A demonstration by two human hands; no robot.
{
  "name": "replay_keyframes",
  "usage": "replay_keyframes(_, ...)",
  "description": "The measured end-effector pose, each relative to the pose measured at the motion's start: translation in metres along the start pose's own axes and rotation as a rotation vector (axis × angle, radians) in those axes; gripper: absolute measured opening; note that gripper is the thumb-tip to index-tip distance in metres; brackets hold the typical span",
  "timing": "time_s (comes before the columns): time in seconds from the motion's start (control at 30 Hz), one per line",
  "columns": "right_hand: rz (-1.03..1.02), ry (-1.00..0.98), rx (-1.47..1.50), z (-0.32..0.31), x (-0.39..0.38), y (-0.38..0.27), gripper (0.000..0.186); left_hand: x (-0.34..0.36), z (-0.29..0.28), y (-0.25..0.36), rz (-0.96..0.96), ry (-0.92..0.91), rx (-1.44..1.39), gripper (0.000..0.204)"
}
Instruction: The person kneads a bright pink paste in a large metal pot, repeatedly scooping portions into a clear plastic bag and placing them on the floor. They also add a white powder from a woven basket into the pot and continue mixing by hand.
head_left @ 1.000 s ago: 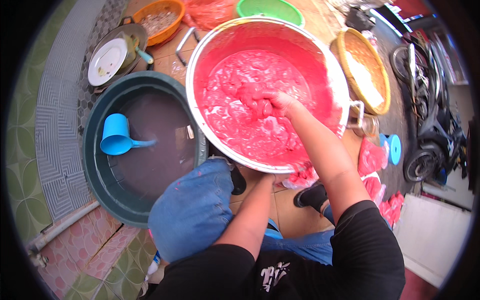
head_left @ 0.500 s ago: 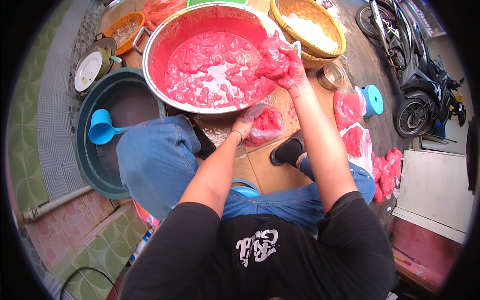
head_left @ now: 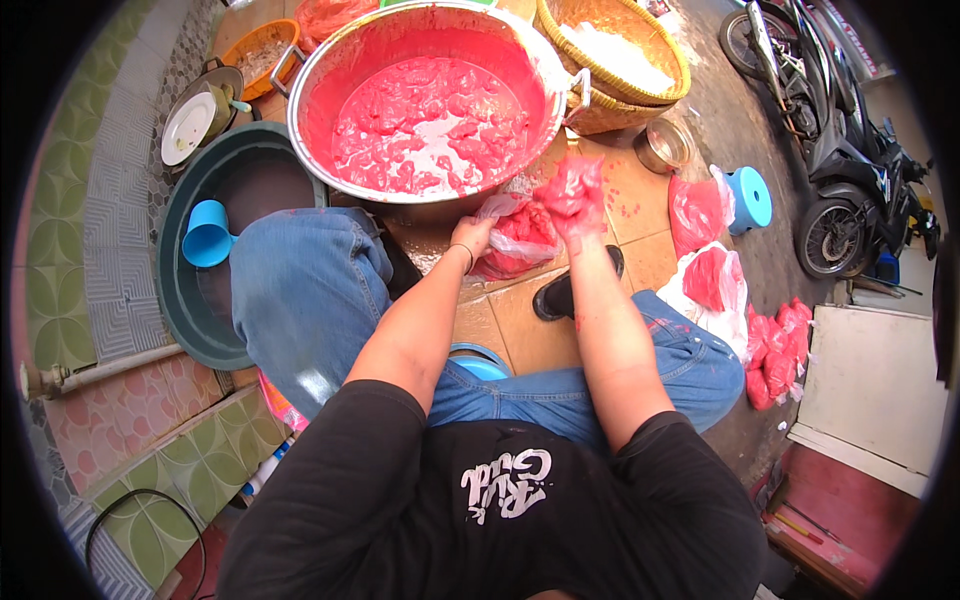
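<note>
A large metal pot [head_left: 548, 110] holds wet red lumps in a pinkish-red liquid. On the tiles just in front of it stands a clear plastic bag [head_left: 518, 262], partly filled with the same red stuff. My left hand [head_left: 474, 236] is closed on the bag's left edge, keeping its mouth spread. Beside the bag's right side, my right hand [head_left: 582, 232] is closed around a dripping clump of red lumps [head_left: 572, 190]. That hand is smeared by motion, and the clump hides part of its fingers.
Left of my knee sits a dark green tub [head_left: 178, 310] with a blue dipper [head_left: 207, 233]. Woven baskets [head_left: 640, 118], a metal bowl [head_left: 664, 146] and a blue container [head_left: 748, 200] stand right. Filled red bags [head_left: 775, 350] lie near a parked motorbike [head_left: 850, 180].
My right hand has moved from the pot's right rim down toward me, bringing the red clump beside the bag. My left hand has stayed on the bag, shifting slightly.
</note>
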State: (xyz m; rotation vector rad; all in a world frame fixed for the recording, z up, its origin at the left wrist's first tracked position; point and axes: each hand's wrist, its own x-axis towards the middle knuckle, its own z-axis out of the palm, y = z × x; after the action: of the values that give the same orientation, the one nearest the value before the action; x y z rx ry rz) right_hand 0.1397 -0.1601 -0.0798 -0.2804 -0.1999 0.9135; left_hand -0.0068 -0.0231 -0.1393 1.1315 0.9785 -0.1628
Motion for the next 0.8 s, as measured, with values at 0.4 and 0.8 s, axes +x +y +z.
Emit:
replay_keyframes(0.4,0.525,0.315,-1.753,-0.032,-0.029,0.11,0.028,0.027,-0.03,-0.029,0.428,0.153,0.266,0.036)
replay_keyframes(0.8,0.723,0.346,-1.105,0.07,0.016,-0.019,0.019,-0.149,-0.031,0.163,0.042,-0.775,1.767,0.08)
